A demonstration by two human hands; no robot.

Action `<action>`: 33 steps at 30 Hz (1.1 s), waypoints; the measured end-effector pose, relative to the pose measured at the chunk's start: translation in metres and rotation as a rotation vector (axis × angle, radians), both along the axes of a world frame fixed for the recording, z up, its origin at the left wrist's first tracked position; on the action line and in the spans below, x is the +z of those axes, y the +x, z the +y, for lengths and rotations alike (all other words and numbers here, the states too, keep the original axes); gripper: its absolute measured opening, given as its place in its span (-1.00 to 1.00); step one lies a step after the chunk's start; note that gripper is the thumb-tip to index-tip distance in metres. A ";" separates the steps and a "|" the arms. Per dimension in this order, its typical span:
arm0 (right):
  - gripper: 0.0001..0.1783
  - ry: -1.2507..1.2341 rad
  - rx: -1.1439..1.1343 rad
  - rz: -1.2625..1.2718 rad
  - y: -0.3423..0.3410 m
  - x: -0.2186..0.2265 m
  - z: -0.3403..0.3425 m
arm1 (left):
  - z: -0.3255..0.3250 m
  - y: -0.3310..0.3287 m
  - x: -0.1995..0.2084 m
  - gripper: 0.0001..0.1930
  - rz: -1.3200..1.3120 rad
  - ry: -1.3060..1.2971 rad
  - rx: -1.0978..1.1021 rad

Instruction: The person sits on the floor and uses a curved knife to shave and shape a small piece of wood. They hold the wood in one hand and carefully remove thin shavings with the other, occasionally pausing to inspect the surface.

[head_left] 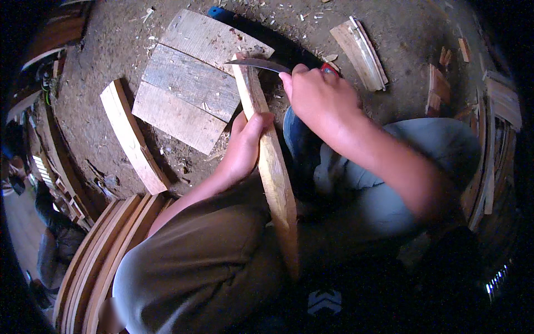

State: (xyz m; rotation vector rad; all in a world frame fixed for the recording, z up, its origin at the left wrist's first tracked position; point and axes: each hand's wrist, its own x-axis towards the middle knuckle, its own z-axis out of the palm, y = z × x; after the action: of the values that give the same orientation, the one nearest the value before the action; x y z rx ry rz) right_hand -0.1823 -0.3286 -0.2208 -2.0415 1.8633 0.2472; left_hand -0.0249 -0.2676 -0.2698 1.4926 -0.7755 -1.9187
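A long, roughly shaped strip of pale wood (273, 167) runs from my lap up toward a low board of planks. My left hand (247, 133) is wrapped round it above its middle, thumb across the near face. My right hand (322, 94) is closed round the handle of a knife (261, 64), whose red end (329, 68) shows beyond the fist. The slim curved blade points left and lies across the strip's far end; whether its edge bites into the wood cannot be made out.
The plank board (183, 94) rests on the dirt floor (89, 128), with shavings scattered around. A loose board (130, 139) lies to the left, stacked boards (105, 250) beside my left knee. A split wood piece (359, 53) lies far right. Another person's leg (50, 222) shows at the left edge.
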 end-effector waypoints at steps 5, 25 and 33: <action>-0.54 0.055 -0.001 0.000 0.001 0.021 0.006 | 0.001 0.000 0.012 -0.70 -0.083 -0.067 0.012; -0.53 0.066 -0.060 -0.044 0.008 0.006 -0.014 | -0.002 0.003 0.011 -0.67 -0.056 -0.013 0.036; -0.52 0.074 -0.022 -0.018 0.007 0.011 -0.006 | -0.004 0.008 0.007 -0.67 -0.063 0.031 -0.043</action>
State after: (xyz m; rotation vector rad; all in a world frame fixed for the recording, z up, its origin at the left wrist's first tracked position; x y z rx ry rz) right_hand -0.1752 -0.3344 -0.2101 -1.9667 1.8374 0.2865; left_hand -0.0166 -0.2715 -0.2629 1.5744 -0.8150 -1.9309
